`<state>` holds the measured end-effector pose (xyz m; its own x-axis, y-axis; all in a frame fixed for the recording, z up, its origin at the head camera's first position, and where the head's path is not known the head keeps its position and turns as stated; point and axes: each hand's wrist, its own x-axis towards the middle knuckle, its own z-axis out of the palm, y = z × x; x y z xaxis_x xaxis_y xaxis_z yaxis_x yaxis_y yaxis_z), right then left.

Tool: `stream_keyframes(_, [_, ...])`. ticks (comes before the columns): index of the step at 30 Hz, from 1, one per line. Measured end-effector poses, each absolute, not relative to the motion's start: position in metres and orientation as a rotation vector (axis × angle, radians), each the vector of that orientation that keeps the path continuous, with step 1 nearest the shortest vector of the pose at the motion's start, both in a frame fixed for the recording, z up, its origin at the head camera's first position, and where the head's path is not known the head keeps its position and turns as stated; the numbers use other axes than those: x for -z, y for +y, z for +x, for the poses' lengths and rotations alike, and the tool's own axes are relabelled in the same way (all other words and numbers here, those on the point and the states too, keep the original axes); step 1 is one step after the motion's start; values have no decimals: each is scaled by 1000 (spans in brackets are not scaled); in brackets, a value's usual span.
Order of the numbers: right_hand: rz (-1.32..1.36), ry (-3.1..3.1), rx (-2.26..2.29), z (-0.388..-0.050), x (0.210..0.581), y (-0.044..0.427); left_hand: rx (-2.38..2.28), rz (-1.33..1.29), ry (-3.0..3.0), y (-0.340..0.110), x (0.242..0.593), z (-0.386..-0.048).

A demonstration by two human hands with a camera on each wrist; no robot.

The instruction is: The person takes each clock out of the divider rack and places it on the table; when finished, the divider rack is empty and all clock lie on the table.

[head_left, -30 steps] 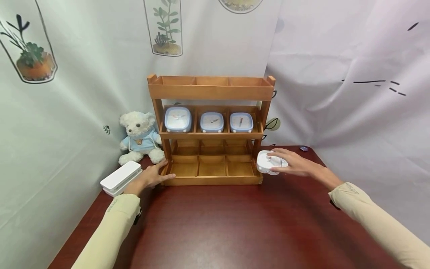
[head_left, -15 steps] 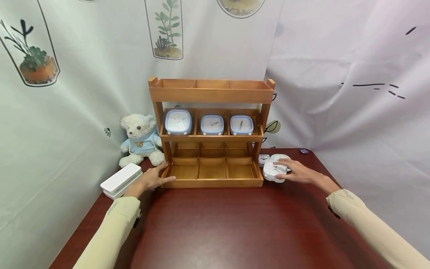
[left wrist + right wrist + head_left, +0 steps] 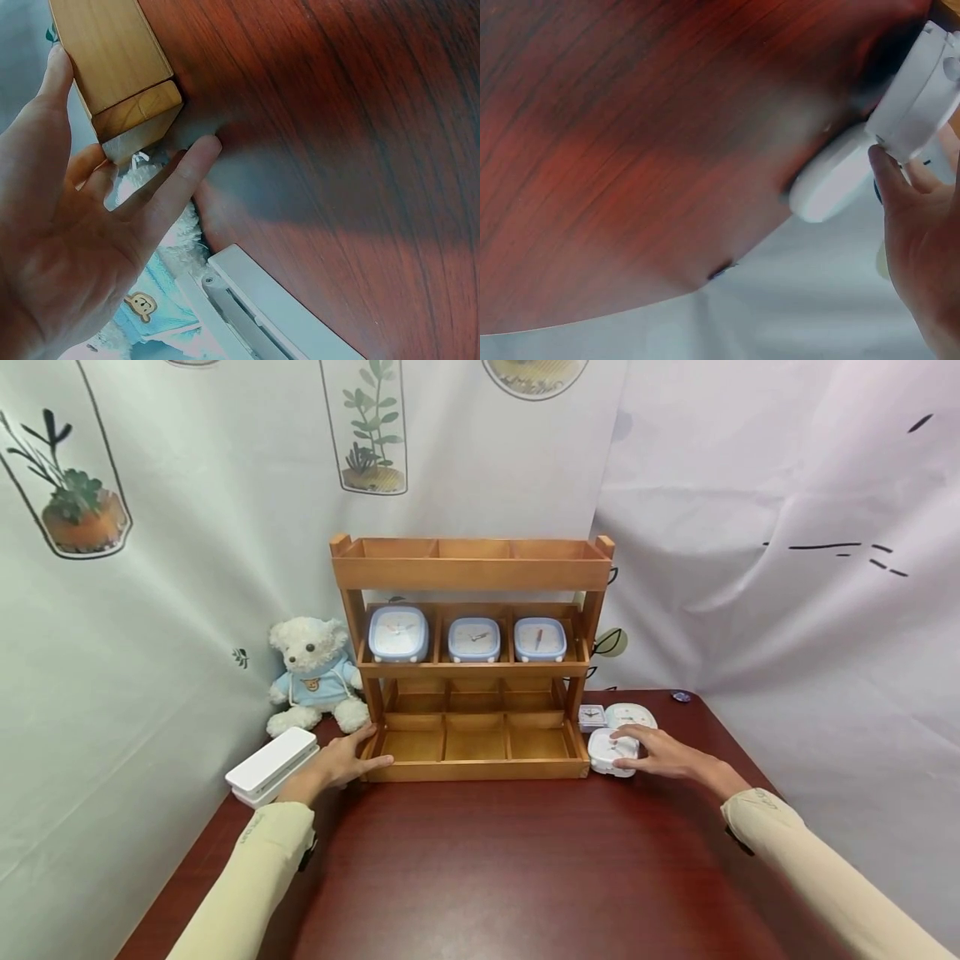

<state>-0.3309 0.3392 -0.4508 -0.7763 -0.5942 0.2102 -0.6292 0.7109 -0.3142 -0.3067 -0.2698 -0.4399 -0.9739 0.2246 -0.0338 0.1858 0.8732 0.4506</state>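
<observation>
A white alarm clock (image 3: 602, 753) stands just right of the wooden shelf (image 3: 472, 770), and my right hand (image 3: 662, 752) pinches its right side between thumb and fingers. In the right wrist view, the thumb presses the white clock (image 3: 917, 97) at its near edge. Behind it are a rounded white clock (image 3: 628, 715) and a small square clock (image 3: 592, 716). At the shelf's lower left corner rests my left hand (image 3: 337, 763), fingers spread and thumb along the front rail. The left wrist view has the left hand (image 3: 90, 225) beside the wooden shelf end (image 3: 120, 67).
Three blue-rimmed clocks, at left (image 3: 398, 633), centre (image 3: 474, 639) and right (image 3: 540, 639), sit on the middle tier. A teddy bear (image 3: 315, 672) and stacked white boxes (image 3: 272, 764) are at left. A small shiny object (image 3: 681, 697) lies at the table's back right.
My right hand has brought the white clock down and toward me beside the shelf, uncovering the two clocks behind it. The left hand stays at the shelf corner.
</observation>
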Motion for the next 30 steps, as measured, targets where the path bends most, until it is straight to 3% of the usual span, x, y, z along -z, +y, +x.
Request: stream_keyframes(30, [1078, -2746, -557, -349, 455, 329, -685, 308, 2960, -269, 439, -305])
